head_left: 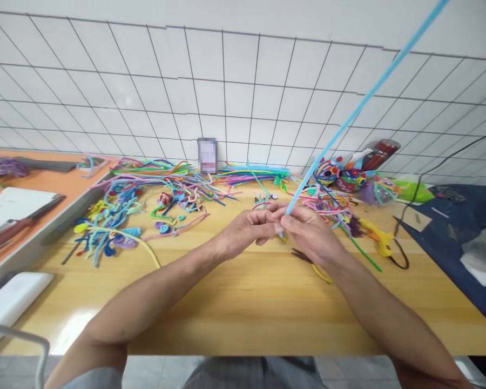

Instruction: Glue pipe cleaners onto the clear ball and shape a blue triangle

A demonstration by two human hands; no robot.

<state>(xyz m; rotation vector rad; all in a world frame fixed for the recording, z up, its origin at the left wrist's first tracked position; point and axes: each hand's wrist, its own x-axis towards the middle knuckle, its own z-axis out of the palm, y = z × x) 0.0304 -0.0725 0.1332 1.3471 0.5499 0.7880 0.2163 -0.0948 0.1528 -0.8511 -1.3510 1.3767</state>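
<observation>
A long light-blue pipe cleaner (358, 111) rises from between my hands toward the upper right and leaves the top of the view. My right hand (314, 233) is closed, its thumb pressing the stem against the fingers. Touching it, my left hand (251, 233) pinches around the lower end, where a small bit of blue shows below the fingertips. The fingers partly hide that end. Below my right hand lie scissors (322, 273) with dark blades and a yellow handle, partly covered by the wrist.
Bundles of coloured pipe cleaners (154, 168) line the tiled wall, near a propped phone (208, 155). Twisted pieces (117, 219) lie at left. A yellow glue gun (380, 237) with its cord, decorated round figures (328, 172) and a dark-red jar (383, 154) are at right. A white box-shaped item (20, 297) sits front left.
</observation>
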